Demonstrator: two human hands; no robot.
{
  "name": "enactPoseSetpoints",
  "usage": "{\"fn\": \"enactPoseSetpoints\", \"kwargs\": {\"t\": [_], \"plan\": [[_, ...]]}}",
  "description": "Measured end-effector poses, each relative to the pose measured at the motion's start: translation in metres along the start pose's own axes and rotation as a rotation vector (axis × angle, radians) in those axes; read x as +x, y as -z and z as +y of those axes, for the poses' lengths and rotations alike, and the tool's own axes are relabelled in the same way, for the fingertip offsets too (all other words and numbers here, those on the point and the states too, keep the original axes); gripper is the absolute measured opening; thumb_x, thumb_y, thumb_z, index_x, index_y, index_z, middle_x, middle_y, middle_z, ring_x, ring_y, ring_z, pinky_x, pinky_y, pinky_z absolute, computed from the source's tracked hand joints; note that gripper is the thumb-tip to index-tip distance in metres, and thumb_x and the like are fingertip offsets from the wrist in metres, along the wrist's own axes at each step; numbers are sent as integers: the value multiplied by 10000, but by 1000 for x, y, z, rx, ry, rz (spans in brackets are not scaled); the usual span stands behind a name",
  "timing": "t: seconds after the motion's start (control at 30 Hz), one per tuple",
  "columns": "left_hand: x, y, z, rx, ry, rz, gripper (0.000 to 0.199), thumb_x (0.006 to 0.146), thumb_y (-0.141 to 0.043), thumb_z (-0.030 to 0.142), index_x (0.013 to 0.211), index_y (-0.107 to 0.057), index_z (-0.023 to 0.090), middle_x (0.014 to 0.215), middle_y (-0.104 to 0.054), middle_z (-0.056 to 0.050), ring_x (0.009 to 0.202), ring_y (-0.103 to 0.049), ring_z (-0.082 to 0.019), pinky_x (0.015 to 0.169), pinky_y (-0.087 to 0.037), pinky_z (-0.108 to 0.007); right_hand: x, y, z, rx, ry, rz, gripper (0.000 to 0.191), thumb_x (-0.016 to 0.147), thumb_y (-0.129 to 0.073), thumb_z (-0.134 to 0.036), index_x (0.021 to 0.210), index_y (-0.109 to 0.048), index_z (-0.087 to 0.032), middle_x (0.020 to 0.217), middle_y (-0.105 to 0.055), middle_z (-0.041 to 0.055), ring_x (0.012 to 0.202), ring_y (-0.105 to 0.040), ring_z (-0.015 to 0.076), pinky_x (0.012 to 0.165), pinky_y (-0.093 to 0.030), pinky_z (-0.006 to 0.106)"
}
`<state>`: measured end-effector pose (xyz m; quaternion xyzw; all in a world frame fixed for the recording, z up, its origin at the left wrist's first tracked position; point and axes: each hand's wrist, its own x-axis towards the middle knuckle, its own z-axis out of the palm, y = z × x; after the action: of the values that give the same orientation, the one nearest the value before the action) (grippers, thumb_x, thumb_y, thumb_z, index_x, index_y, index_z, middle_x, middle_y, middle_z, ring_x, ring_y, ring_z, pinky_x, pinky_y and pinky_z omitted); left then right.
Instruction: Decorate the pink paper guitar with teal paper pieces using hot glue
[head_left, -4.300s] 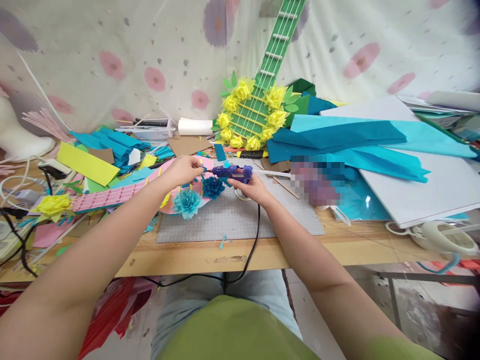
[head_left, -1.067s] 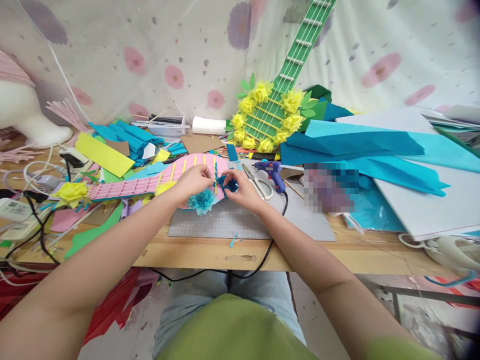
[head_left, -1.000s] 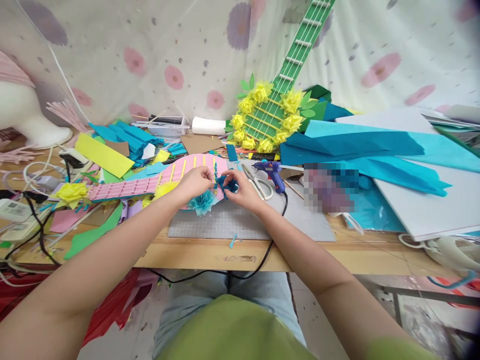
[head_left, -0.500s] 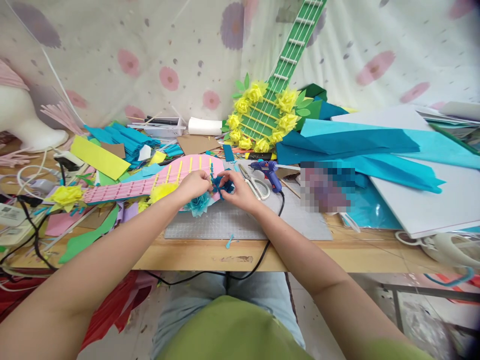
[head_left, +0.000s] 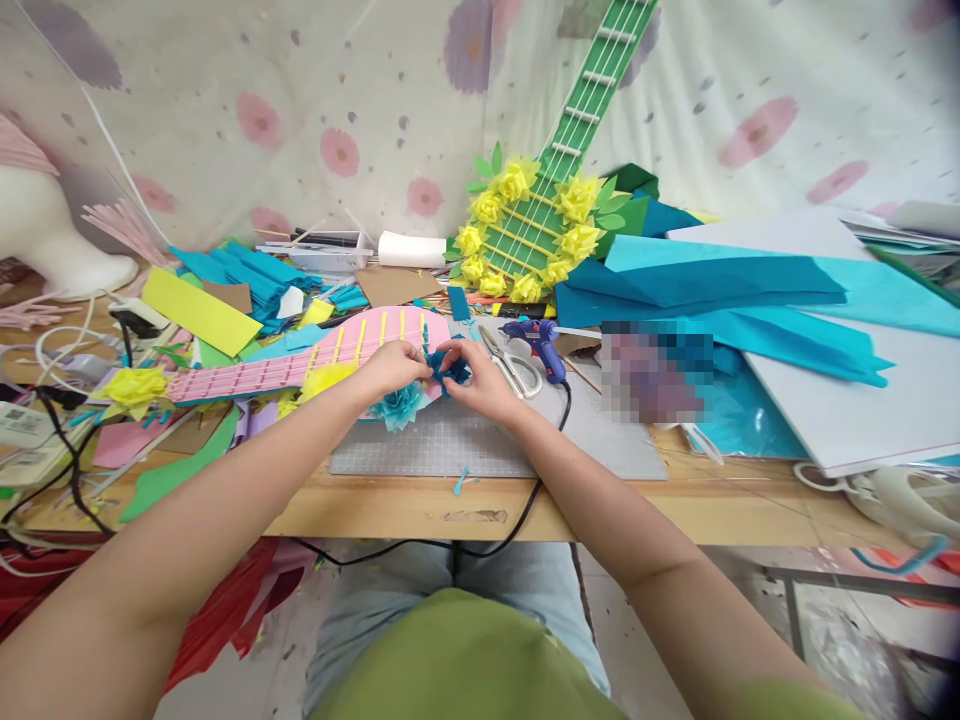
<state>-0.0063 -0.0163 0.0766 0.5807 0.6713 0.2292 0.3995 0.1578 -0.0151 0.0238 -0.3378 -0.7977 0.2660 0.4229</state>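
A pink paper guitar point(head_left: 367, 340) with yellow bars lies across the work surface. At its right end is a dark blue paper flower point(head_left: 456, 372), partly covered by fingers. My right hand point(head_left: 484, 385) is closed on that flower from the right, thumb and fingers around its petals. My left hand point(head_left: 397, 367) has its fingertips pinched together at the flower's left edge, seemingly on a petal. Below the left hand a lighter blue paper flower point(head_left: 399, 405) sits on the guitar, and a yellow flower point(head_left: 328, 378) is half hidden behind the left wrist.
White-handled scissors point(head_left: 517, 372) and a purple glue gun point(head_left: 541, 345) lie right of my hands on a grey cutting mat point(head_left: 600, 440). A black cord point(head_left: 541, 470) hangs over the table edge. A green paper guitar point(head_left: 555, 200) with yellow flowers leans behind. Blue paper sheets point(head_left: 720, 285) lie right.
My left hand has shifted slightly right, closer to the dark blue flower. My right hand stays around the flower with little movement.
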Motion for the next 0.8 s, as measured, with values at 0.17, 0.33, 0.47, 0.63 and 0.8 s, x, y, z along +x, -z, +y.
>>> {"fn": "enactPoseSetpoints", "kwargs": {"t": [0.17, 0.33, 0.47, 0.63, 0.8], "plan": [[-9, 7, 10, 79, 54, 34, 95, 661, -594, 246, 611, -546, 180, 670, -666, -39, 723, -626, -189, 618, -417, -260, 0, 0, 0, -1, 1, -9, 396, 699, -520, -151, 1085, -499, -235, 853, -626, 22, 961, -515, 210, 903, -398, 395], [-9, 9, 17, 108, 101, 54, 88, 686, -522, 269, 647, -533, 191, 700, -699, -60, 772, -658, -226, 652, -449, -280, 0, 0, -1, 1, -2, -10, 407, 696, -515, -138, 1091, -497, -236, 862, -628, 22, 967, -513, 212, 900, -401, 392], [-6, 7, 17, 94, 80, 29, 91, 680, -511, 255, 634, -547, 184, 711, -707, -79, 768, -667, -232, 661, -467, -281, 1, 1, -1, -3, -9, -15, 404, 695, -514, -144, 1087, -500, -238, 859, -624, 19, 971, -516, 214, 902, -401, 391], [-10, 7, 19, 45, 83, 33, 66, 672, -518, 225, 635, -550, 180, 726, -712, -82, 787, -667, -224, 664, -480, -268, 1, 1, -1, -3, -9, -11, 405, 695, -516, -147, 1089, -506, -235, 861, -615, 21, 962, -515, 211, 897, -406, 384], [-3, 10, 14, 160, 27, -3, 101, 658, -514, 247, 624, -575, 174, 710, -707, -78, 749, -671, -227, 652, -482, -270, 0, 1, -2, 5, -2, -16, 408, 696, -511, -140, 1095, -505, -227, 862, -619, 23, 964, -509, 209, 894, -403, 380]]}}
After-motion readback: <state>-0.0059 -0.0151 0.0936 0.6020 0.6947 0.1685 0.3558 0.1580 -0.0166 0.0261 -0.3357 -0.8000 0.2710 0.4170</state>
